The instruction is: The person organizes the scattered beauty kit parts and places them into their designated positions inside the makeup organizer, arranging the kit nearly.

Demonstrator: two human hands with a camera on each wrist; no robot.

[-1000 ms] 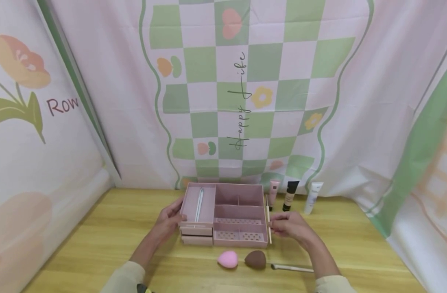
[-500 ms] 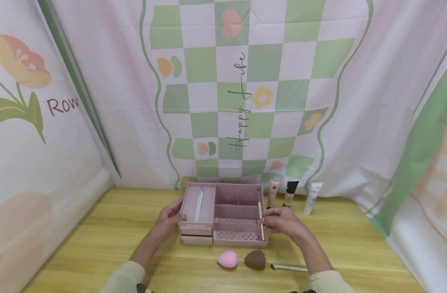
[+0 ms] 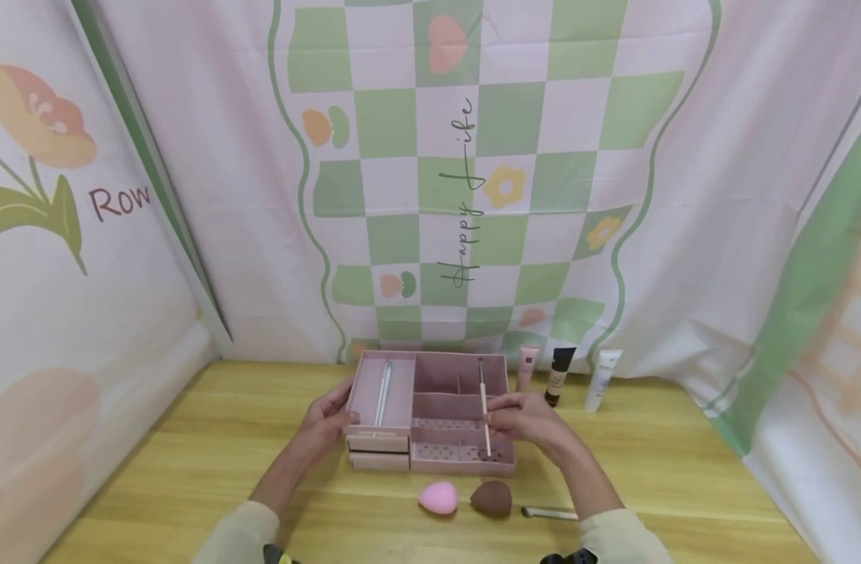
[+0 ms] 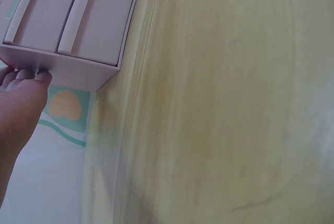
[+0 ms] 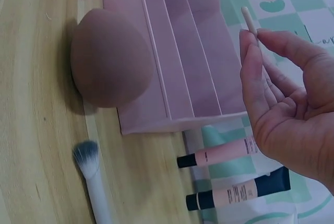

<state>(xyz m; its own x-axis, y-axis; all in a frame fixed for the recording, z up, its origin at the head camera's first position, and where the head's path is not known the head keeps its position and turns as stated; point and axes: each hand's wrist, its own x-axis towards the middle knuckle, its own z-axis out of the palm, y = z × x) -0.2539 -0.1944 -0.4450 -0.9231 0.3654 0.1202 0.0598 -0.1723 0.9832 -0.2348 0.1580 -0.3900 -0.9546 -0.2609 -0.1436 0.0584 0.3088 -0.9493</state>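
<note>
Your right hand [image 3: 525, 421] pinches a slim, pale-handled brush [image 3: 483, 398] over a pink plastic compartmented organizer [image 3: 444, 468], while your left hand [image 3: 327, 421] grips the organizer's left side.

I can see a slim, pale-handled brush [image 3: 483, 415], dark tip at the far end, pinched in the right grip [image 3: 525, 423] above the right-hand compartments of a pink organizer [image 3: 437, 469] standing flat on the bench [image 3: 183, 470], its left side held by the left grip [image 3: 322, 427].
</note>
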